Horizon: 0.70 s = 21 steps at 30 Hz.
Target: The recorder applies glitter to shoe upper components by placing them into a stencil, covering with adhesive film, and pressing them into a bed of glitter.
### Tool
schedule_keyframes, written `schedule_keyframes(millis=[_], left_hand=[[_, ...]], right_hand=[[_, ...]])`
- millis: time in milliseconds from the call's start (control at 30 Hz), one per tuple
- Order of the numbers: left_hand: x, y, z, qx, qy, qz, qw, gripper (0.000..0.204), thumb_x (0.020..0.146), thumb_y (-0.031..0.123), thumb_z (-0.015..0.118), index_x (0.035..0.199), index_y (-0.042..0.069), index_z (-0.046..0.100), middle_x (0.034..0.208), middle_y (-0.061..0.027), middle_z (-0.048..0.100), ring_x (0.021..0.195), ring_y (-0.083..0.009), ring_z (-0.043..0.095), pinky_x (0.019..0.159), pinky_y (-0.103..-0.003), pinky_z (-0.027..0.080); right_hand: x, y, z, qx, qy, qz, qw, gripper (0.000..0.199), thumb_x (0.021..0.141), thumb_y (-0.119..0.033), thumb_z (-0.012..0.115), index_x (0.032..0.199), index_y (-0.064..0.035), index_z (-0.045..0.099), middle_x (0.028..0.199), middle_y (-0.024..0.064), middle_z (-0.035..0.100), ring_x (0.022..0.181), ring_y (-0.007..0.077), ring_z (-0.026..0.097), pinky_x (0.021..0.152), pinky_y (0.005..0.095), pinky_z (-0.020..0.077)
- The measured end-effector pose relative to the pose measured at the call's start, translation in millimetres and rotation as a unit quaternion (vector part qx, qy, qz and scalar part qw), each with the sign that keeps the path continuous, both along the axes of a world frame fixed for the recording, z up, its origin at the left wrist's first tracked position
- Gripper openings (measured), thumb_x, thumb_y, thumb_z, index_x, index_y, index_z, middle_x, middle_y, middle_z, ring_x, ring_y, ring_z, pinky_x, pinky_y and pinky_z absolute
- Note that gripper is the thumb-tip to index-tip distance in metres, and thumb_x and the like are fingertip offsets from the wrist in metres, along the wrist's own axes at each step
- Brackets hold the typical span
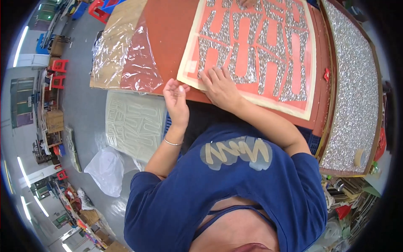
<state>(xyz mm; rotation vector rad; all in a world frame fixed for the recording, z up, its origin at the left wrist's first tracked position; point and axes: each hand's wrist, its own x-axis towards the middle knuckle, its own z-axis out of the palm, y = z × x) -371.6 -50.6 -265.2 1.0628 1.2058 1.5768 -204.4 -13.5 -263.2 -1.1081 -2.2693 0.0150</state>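
A pink sheet with a cream border (312,63) lies on the reddish-brown tabletop (168,38). It carries several silver glitter pieces (243,42) with long pink slots. My right hand (220,87) rests flat over the sheet's near edge, fingers spread onto the pink and glitter area. Just beside the near left corner is my left hand (176,103), palm turned up and fingers loosely curled apart, with nothing visible in it. Another person's hand (248,3) touches the sheet's far edge, mostly cut off by the frame.
Clear plastic film (140,63) covers a board at the table's left. Below it is a pale sheet with raised outlines (134,122), beside a white plastic bag (105,170). On the right stands a large silver glitter panel (350,92) bearing a tape roll (359,158). Red stools (60,65) stand farther left.
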Motion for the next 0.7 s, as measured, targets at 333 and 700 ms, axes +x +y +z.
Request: schedule_keyframes(millis=[333, 700], left_hand=[[62.0, 3.7, 3.8, 0.140, 0.466, -0.202, 0.850, 0.052, 0.094, 0.020, 0.053, 0.134, -0.006, 0.033, 0.133, -0.0269, 0.041, 0.127, -0.0408, 0.039, 0.108, -0.052, 0.029], [73.9, -4.6, -2.1, 0.118, 0.599, -0.163, 0.775, 0.046, 0.088, 0.036, 0.059, 0.119, 0.003, 0.057, 0.130, -0.0262, 0.045, 0.121, -0.0515, 0.035, 0.106, -0.055, 0.027]], right_hand=[[61.0, 0.0, 9.3, -0.009, -0.021, -0.061, 0.998, 0.018, 0.075, -0.010, 0.055, 0.086, 0.0023, 0.060, 0.086, 0.0131, 0.060, 0.088, 0.0277, 0.056, 0.082, 0.0392, 0.0418], [138.3, 47.0, 97.6, -0.498, 0.242, 0.145, 0.820, 0.034, 0.095, -0.028, 0.051, 0.103, 0.0026, 0.063, 0.103, 0.0154, 0.064, 0.103, 0.0306, 0.058, 0.087, 0.0425, 0.0452]])
